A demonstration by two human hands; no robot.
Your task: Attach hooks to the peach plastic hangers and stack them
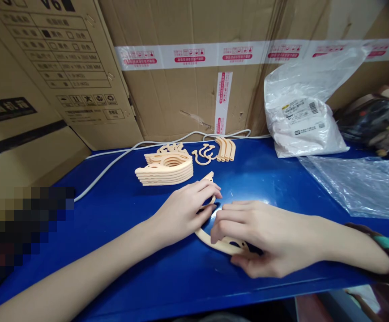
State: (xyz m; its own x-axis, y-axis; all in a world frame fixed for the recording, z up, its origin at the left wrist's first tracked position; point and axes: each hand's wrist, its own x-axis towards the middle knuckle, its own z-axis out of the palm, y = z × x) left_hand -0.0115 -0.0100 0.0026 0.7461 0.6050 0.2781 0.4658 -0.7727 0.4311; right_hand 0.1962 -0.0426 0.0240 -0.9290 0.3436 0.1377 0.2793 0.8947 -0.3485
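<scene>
Both hands, left hand and right hand, press a peach hanger flat on the blue surface, fingers closed lightly over it, near a stack.

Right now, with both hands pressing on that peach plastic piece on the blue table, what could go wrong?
1. The thin peach plastic piece lies flat under the left hand and right hand; hard pressing might snap it.
2. The stack of peach pieces sits just beyond the left hand; a nudge could topple it.
3. The white cable runs along the blue table near the stack and could snag loose parts.
</scene>
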